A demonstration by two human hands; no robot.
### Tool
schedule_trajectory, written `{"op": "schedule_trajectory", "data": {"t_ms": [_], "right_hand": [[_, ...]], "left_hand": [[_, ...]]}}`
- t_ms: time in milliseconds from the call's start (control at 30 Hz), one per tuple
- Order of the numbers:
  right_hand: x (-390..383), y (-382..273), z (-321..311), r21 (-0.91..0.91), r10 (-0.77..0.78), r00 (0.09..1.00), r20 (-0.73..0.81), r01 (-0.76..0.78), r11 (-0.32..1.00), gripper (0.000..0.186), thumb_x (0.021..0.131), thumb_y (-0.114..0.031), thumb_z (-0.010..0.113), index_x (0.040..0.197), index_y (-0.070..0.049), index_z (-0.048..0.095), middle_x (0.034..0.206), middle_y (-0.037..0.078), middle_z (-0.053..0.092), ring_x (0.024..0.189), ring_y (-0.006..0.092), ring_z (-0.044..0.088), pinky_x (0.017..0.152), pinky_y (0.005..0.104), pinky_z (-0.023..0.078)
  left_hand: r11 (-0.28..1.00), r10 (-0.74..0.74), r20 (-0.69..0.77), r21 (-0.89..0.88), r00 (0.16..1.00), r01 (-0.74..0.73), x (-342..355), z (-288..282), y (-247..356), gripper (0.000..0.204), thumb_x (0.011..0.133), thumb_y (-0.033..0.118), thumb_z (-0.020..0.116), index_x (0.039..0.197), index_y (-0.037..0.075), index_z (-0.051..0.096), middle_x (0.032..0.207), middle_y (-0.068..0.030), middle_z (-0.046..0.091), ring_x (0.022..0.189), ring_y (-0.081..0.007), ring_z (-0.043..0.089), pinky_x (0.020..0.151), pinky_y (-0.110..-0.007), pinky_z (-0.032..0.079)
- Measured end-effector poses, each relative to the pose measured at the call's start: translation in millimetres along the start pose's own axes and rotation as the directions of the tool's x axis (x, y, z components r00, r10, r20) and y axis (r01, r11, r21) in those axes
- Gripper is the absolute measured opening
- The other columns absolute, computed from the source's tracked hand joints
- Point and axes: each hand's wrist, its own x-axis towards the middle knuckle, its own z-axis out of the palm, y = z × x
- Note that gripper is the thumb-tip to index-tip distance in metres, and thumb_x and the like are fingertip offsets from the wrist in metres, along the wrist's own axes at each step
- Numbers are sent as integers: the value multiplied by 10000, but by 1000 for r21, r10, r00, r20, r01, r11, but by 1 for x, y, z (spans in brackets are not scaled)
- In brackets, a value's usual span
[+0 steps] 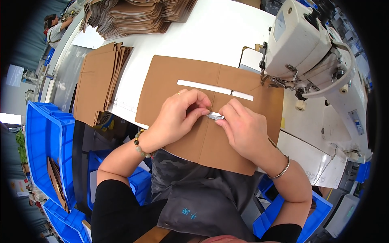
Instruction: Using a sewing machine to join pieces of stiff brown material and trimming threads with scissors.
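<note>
A wide brown panel (170, 73) with a seam down its middle lies in front of me, its near edge over my lap. Two narrow white strips (202, 86) show in a line across it; whether they are tape or openings I cannot tell. Just below them, my left hand (178, 111) and my right hand (245, 129) meet above the seam. Between their pinched fingertips is a small silvery-white piece (214, 116), its kind too small to make out. The fingers of both hands are closed, hiding its ends.
A white sewing machine (308, 44) stands at the right of the white table (219, 24). Brown panels are stacked at the left (95, 77), with a thicker pile (133, 18) at the far side. Blue bins (48, 121) stand at the left, and a person (56, 30) works beyond.
</note>
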Motion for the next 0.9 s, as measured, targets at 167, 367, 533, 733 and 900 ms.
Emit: {"op": "schedule_trajectory", "data": {"t_ms": [167, 367, 533, 733, 900], "right_hand": [[0, 0, 1, 58, 24, 1000, -15, -23, 998, 180, 881, -183, 725, 921, -85, 580, 895, 63, 573, 729, 251, 648, 585, 385, 512], [7, 15, -11, 232, 252, 968, 5, -246, 941, 120, 933, -176, 681, 933, -81, 608, 888, 69, 623, 746, 280, 658, 647, 387, 504], [15, 8, -9, 217, 251, 968, -12, -243, 946, 117, 935, -160, 677, 917, -63, 614, 900, 80, 642, 748, 286, 646, 657, 365, 503], [11, 10, -9, 274, 270, 963, -13, -257, 927, 93, 945, -104, 667, 936, -26, 616, 873, 87, 627, 739, 216, 626, 695, 321, 501], [12, 6, -8, 268, 308, 951, 18, -302, 915, 96, 953, -92, 660, 936, -12, 611, 861, 76, 615, 745, 189, 616, 714, 309, 502]], "left_hand": [[996, -61, -41, -67, 997, 58, -9, -10, 3, 115, 890, -24, 732, 978, 16, 669, 893, -11, 657, 792, -79, 608, 707, -238, 501], [914, -367, -28, -196, 930, 355, -76, -83, -10, 112, 863, -50, 759, 907, -5, 667, 852, -8, 693, 789, -70, 643, 725, -220, 518], [797, -603, -152, -151, 783, 585, -155, -111, -72, 115, 828, -69, 773, 855, -10, 678, 778, 0, 696, 735, -49, 635, 670, -211, 517], [712, -629, -398, 51, 668, 701, -166, -97, -140, 175, 751, 77, 857, 837, 16, 717, 731, -54, 725, 665, -107, 671, 640, -270, 526], [659, -605, -469, 159, 644, 735, -174, -97, -147, 222, 794, 253, 844, 813, 47, 764, 689, -88, 719, 624, -164, 682, 620, -314, 524]]}}
